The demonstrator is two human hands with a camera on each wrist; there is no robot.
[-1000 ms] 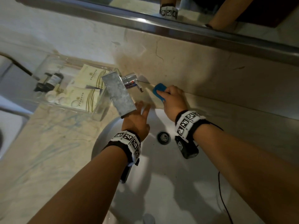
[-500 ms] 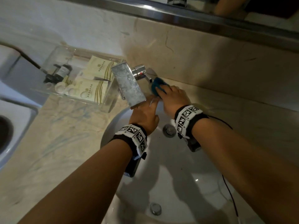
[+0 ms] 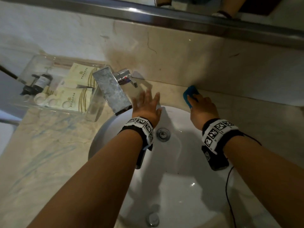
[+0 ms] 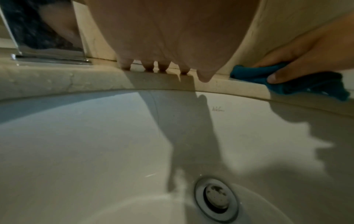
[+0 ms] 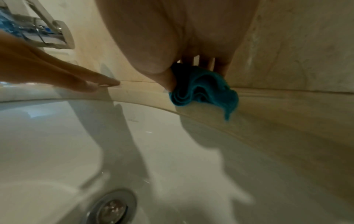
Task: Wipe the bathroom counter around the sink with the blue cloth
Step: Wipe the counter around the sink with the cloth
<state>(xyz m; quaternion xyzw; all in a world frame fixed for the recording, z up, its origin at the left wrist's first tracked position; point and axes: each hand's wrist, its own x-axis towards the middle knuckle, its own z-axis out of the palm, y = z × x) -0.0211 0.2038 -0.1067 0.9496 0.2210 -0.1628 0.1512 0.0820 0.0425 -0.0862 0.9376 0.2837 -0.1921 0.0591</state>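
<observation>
The right hand [image 3: 201, 106] grips the blue cloth [image 5: 203, 89], bunched up between the thumb and the 4 fingers [image 5: 220, 65] and pressed down on the thin strip of counter [image 3: 243, 111] between the sink [image 3: 181, 170] and the back wall [image 3: 181, 60]. The cloth sits under the fingertips and sticks out past them toward the wall. The left hand [image 3: 146, 106] holds nothing, its fingers straight and spread, tips resting on the counter edge just behind the bowl. The tap [image 3: 111, 91] stands just to the left of those fingers. A few things could go wrong. One flap of the cloth hangs loose below the thumb, so it may slip over the rim into the bowl and miss the counter. The cloth is a lump, not flat, so it may only clean a thin line and leave dirt in the corner by the wall. If the right hand swings back left, it may bump the left hand or the tap handle [image 3: 130, 80].
</observation>
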